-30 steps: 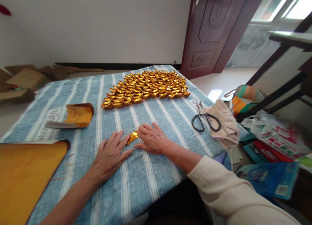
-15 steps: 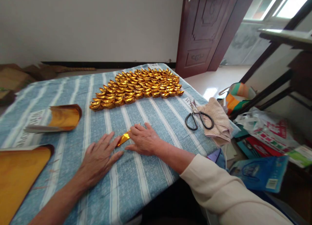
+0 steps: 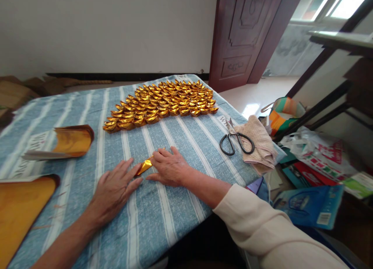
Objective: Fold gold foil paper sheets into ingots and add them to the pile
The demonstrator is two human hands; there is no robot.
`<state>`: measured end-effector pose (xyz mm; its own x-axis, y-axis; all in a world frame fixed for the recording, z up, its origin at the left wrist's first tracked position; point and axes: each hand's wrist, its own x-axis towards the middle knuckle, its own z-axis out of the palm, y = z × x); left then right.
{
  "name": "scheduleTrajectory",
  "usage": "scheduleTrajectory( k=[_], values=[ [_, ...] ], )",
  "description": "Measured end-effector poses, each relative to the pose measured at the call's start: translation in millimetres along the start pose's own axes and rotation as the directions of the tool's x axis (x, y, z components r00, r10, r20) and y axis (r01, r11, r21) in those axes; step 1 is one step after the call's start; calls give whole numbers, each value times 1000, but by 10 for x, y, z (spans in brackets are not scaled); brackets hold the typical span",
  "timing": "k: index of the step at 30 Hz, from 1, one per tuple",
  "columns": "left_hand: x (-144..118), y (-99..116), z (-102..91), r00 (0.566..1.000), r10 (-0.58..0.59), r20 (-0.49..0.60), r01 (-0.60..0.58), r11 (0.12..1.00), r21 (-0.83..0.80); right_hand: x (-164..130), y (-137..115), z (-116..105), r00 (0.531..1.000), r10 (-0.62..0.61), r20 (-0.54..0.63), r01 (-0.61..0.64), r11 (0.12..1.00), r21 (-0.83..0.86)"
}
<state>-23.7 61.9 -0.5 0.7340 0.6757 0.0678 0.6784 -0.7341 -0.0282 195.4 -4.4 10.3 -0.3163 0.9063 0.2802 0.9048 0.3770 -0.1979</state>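
A narrow folded strip of shiny gold foil paper (image 3: 145, 166) lies on the striped blue-and-white tablecloth (image 3: 186, 140), between my two hands. My left hand (image 3: 115, 187) rests nearly flat on the cloth, its fingers stretched out and its fingertips at the strip's left end. Bent fingers of my right hand (image 3: 170, 166) press over the right part of the strip, thumb out to the side; a bit of gold shows beyond them. Behind my hands stand several rows of folded gold paper ingots (image 3: 163, 105).
At left are a curled stack of gold paper (image 3: 72, 140) and a larger gold sheet stack (image 3: 23, 214). Black-handled scissors (image 3: 236, 142) lie against a pinkish cloth (image 3: 258, 144) at right. Bags and packages (image 3: 310, 203) crowd beyond the table's right edge.
The whole view has shifted slightly, so things sit a little further left. My hands keep about the same hold on the foil strip, with hardly any movement.
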Motion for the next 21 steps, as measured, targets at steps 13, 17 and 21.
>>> scheduleTrajectory(
  k=[13, 17, 21],
  values=[
    [35, -24, 47, 996, -3, -85, 1, 1000, -24, -1, -12, -5, 1000, 1, 6, -1, 1000, 13],
    [84, -39, 55, 991, -34, -133, 19, 993, -112, 2, -10, 10, 1000, 2, -5, -2, 1000, 1],
    [115, -70, 94, 982, -50, -183, 15, 982, -187, 2, -13, 10, 1000, -1, 0, 1, 1000, -13]
  ],
)
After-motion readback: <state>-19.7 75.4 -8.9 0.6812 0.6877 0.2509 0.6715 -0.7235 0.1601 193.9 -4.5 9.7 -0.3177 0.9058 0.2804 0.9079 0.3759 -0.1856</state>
